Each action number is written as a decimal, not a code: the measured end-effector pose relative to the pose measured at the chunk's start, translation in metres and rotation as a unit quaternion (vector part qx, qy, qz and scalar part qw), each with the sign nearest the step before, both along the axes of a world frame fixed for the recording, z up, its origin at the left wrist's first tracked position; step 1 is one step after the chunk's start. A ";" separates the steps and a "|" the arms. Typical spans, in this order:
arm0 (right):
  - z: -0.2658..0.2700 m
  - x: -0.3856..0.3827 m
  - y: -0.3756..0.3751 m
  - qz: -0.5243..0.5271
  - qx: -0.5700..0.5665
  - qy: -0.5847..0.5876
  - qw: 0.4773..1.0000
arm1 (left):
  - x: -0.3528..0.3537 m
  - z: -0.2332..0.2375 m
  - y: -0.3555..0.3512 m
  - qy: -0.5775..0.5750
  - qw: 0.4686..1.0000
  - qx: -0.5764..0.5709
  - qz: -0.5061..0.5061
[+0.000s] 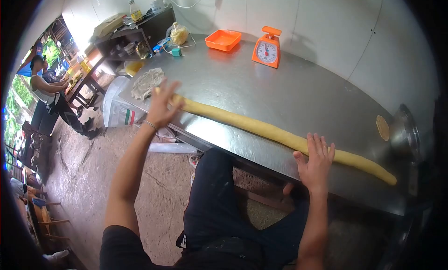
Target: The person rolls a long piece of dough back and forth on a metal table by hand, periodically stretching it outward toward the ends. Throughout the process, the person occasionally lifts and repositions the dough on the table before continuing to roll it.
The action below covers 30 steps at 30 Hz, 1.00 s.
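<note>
A long yellow dough roll [247, 124] lies slantwise across the metal table [289, 88], from the left edge down to the right. My left hand [162, 104] is at the roll's left end, its fingers spread. My right hand [317, 162] rests on the roll right of its middle, fingers stretched out over the dough and thumb apart. Neither hand is wrapped round anything. Just beyond my left hand, a crumpled pale cloth [147, 83] lies at the table's left end.
An orange scale [267, 50] and an orange tray [223, 40] stand near the wall. At the right are a metal bowl [405, 134] and a flat tan piece [382, 127]. A white bucket [116, 104] stands beyond the table's left end. People stand at the far left.
</note>
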State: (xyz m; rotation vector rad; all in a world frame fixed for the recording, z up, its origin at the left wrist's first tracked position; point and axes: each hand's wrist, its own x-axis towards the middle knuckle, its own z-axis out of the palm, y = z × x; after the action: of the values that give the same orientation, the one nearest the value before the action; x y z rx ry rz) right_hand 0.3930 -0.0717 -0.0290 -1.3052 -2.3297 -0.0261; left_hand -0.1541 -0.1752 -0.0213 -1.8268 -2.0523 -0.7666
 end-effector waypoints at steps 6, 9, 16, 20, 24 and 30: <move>0.000 -0.001 -0.001 0.004 0.003 0.004 1.000 | -0.126 -0.019 0.007 -0.004 0.949 -0.036 0.314; 0.000 -0.001 0.000 0.004 0.004 0.000 1.000 | -0.149 -0.022 -0.004 0.006 0.939 -0.066 0.337; -0.002 0.001 -0.001 0.010 0.018 -0.004 1.000 | -0.178 -0.077 -0.097 -0.080 0.897 0.060 0.431; -0.005 0.002 0.000 0.018 0.023 -0.004 1.000 | -0.189 -0.185 -0.200 -0.162 0.883 -0.044 0.438; -0.005 0.002 0.000 0.018 0.022 -0.010 1.000 | -0.152 -0.259 -0.249 -0.363 0.764 -0.202 0.495; -0.007 0.001 0.001 0.008 0.024 -0.022 0.999 | -0.125 -0.307 -0.200 -0.445 0.734 -0.215 0.465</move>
State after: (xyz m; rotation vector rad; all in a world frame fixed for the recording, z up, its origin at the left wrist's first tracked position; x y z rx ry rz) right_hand 0.3940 -0.0710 -0.0358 -1.2740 -2.3616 -0.1062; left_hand -0.2786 -0.3748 -0.3288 -0.1718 -3.4604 -0.9495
